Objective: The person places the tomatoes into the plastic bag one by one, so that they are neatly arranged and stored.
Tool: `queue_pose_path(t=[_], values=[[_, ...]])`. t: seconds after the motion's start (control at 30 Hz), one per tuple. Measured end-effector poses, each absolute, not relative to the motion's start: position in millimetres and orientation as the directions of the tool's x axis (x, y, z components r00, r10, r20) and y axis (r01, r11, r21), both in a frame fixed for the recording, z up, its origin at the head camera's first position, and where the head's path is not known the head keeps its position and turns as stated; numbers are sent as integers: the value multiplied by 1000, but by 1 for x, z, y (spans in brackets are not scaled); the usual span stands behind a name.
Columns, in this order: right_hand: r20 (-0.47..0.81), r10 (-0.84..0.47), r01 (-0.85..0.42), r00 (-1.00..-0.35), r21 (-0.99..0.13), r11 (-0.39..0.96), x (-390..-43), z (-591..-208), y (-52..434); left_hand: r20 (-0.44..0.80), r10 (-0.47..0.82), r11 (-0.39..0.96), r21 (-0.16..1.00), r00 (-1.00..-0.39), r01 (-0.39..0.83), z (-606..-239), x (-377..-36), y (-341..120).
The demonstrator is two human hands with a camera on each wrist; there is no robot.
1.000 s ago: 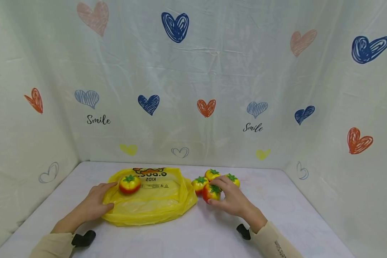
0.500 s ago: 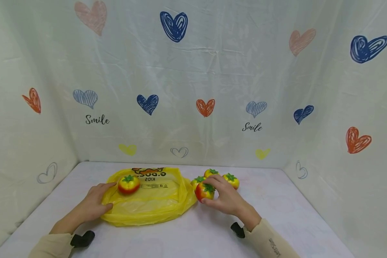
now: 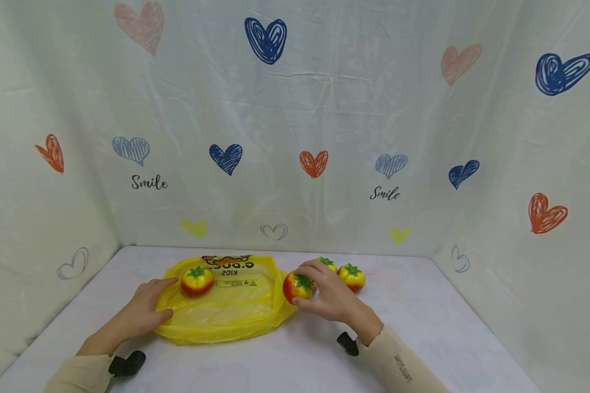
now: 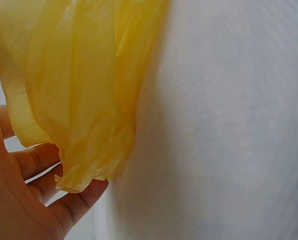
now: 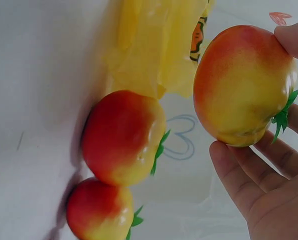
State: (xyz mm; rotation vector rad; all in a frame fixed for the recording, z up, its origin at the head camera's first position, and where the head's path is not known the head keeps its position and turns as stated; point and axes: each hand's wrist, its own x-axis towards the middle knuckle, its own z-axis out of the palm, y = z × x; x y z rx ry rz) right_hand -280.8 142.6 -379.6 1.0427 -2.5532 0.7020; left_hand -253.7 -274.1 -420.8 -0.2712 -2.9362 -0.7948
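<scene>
A yellow plastic bag (image 3: 236,303) lies flat on the white table (image 3: 423,305), one red-yellow toy tomato (image 3: 196,280) resting on it. My left hand (image 3: 158,299) grips the bag's left edge; in the left wrist view the bag (image 4: 79,90) drapes over my curled fingers (image 4: 36,160). My right hand (image 3: 308,286) holds a second tomato (image 3: 294,285) just above the bag's right edge, seen close as the held tomato (image 5: 244,85) in the right wrist view. Two more tomatoes (image 3: 352,277) (image 3: 327,263) sit behind that hand, one partly hidden.
The right wrist view shows two tomatoes (image 5: 121,137) (image 5: 99,210) on the table beside the bag (image 5: 149,45). Heart-printed white cloth (image 3: 295,136) walls the table at the back and both sides.
My right hand has lifted one tomato out of the cluster and carried it left to the bag's right edge. The left hand and the tomato on the bag have stayed put.
</scene>
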Motion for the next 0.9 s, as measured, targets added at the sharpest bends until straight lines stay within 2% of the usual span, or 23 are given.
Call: queue_pose_path(t=[0.27, 0.57, 0.9], values=[[408, -592, -719, -695, -368, 590, -284, -373, 124, 136, 150, 850, 487, -979, 198, -423, -255, -276], [394, -618, -733, -681, -364, 575, -291, -367, 100, 131, 148, 849, 491, -980, 194, -423, -256, -276], [403, -658, -771, -637, -332, 543, -299, -365, 79, 131, 145, 847, 496, -981, 191, -423, -256, -276]])
